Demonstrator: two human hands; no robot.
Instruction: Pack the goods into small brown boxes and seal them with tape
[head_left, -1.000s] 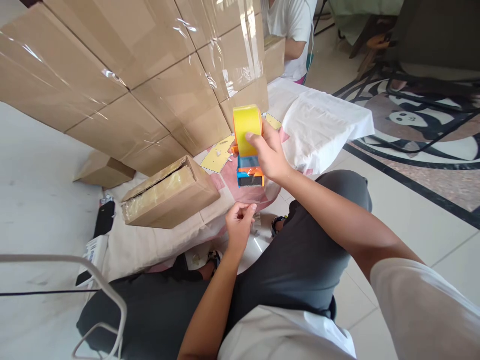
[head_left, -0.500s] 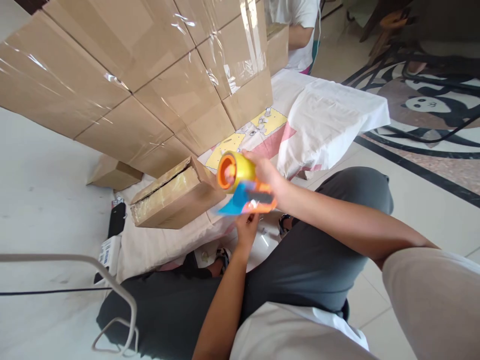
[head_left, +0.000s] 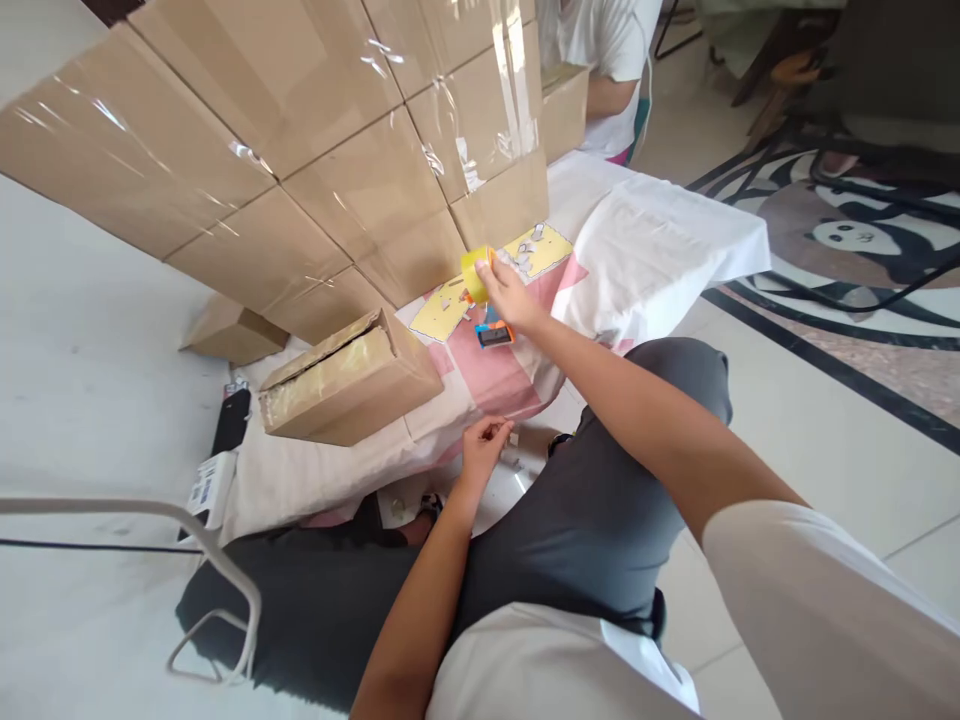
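My right hand [head_left: 514,298] grips a tape dispenser [head_left: 477,274] with a yellow roll and orange and blue parts. It is over the pink and white cloth, by the foot of the stacked boxes. Below it, at the cloth's front edge, my left hand [head_left: 480,452] has thumb and fingers pinched together. A small pale scrap [head_left: 513,439] shows at those fingertips; whether they hold it is unclear. Left of both hands, a cardboard box [head_left: 352,385] lies on the cloth, with a gap along its top seam.
Taped cardboard boxes [head_left: 337,160] form a wall at the back. Crumpled scraps [head_left: 531,246] lie on a yellow patch of cloth. A person in a white shirt [head_left: 611,60] sits behind the boxes. A bent metal tube [head_left: 225,570] stands at lower left.
My right hand has carried the tape dispenser up and away from my left hand, toward the boxes. My left hand now shows clear of it, still near the cloth's edge.
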